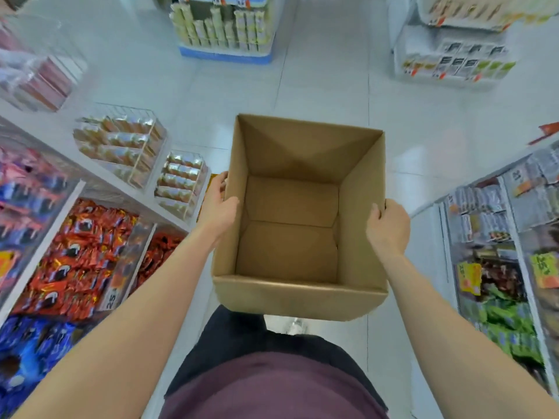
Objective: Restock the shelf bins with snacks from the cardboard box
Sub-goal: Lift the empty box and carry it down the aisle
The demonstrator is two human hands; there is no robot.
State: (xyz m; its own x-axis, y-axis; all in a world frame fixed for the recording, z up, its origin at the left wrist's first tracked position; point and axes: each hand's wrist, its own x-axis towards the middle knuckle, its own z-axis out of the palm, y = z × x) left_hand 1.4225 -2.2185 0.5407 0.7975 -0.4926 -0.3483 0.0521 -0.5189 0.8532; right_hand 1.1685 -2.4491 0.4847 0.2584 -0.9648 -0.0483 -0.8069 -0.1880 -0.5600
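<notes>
A person is holding the cardboard box (299, 293) in mid-air at the centre of the frame, above a pale tiled floor (332, 86), with its open top facing the camera and the bare flaps of its bottom showing inside. The left hand (219, 204) is gripping the box's left wall, thumb lying near the rim and fingers wrapping round the outside. The right hand (388, 225) is clasping the right wall, thumb hooking over the top edge. Down the left side of the frame, shelf bins are showing red snack packets (75, 255) and, in the lower left corner, blue packets (33, 352). Above them two clear bins (121, 143) of gold-wrapped snacks are sitting just left of the box. At the right edge another shelf is carrying green packets (508, 322). A display stand (223, 25) is standing at the upper centre, well apart from the box. A maroon shirt (272, 388) is filling the bottom centre.
</notes>
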